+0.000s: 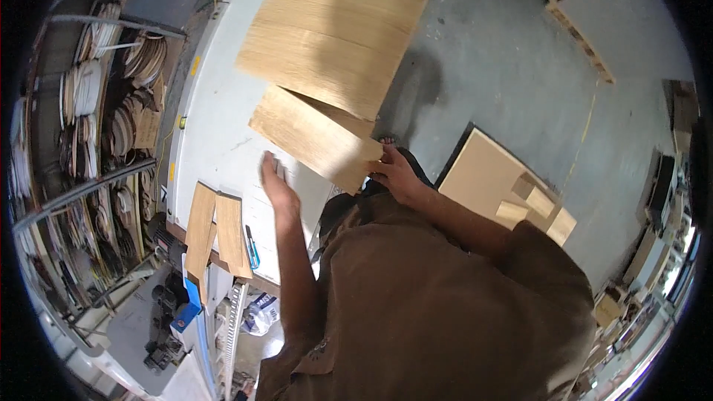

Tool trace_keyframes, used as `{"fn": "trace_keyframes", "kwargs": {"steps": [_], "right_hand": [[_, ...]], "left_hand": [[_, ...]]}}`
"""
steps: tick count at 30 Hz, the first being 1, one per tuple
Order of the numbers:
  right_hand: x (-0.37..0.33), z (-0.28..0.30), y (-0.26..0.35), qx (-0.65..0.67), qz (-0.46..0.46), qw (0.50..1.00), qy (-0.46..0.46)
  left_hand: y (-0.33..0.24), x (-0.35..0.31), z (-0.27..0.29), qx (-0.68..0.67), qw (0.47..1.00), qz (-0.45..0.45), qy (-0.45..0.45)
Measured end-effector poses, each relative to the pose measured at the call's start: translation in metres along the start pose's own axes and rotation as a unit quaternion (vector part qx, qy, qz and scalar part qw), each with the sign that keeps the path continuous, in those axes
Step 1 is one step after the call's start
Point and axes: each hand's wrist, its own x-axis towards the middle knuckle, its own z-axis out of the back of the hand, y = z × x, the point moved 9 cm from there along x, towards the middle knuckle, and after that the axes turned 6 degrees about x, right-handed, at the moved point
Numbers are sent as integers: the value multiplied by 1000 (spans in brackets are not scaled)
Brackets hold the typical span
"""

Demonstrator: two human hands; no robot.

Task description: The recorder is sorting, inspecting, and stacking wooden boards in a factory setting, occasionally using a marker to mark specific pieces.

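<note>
A light wood-grain board (316,137) lies at a slant across the white table (230,126), its far corner against a larger stack of wood-grain panels (334,37). My right hand (399,175) grips the near right end of this board, its fingers bent at the edge. Beside the board's left side, my left hand (279,184) is held over the tabletop with its fingers stretched out, touching nothing that I can see. Two narrow wood-grain strips (232,230) rest at the table's near left edge. Close to them lies a teal utility knife (252,246).
Racks with rolls of edging (141,126) stand at the left. On the floor to the right, a beige panel (475,171) carries several small wood pieces (531,200). A large grey-white panel (631,22) stands at the far right. A machine (148,327) is at the lower left.
</note>
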Motion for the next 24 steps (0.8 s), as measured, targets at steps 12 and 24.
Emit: {"fn": "trace_keyframes", "kwargs": {"steps": [12,24], "right_hand": [[23,-44,26,-56,-9,991,120],[18,-62,13,-88,-105,986,91]], "left_hand": [[7,-51,-97,-189,968,89,137],[-20,-66,-116,33,988,30,149]]}}
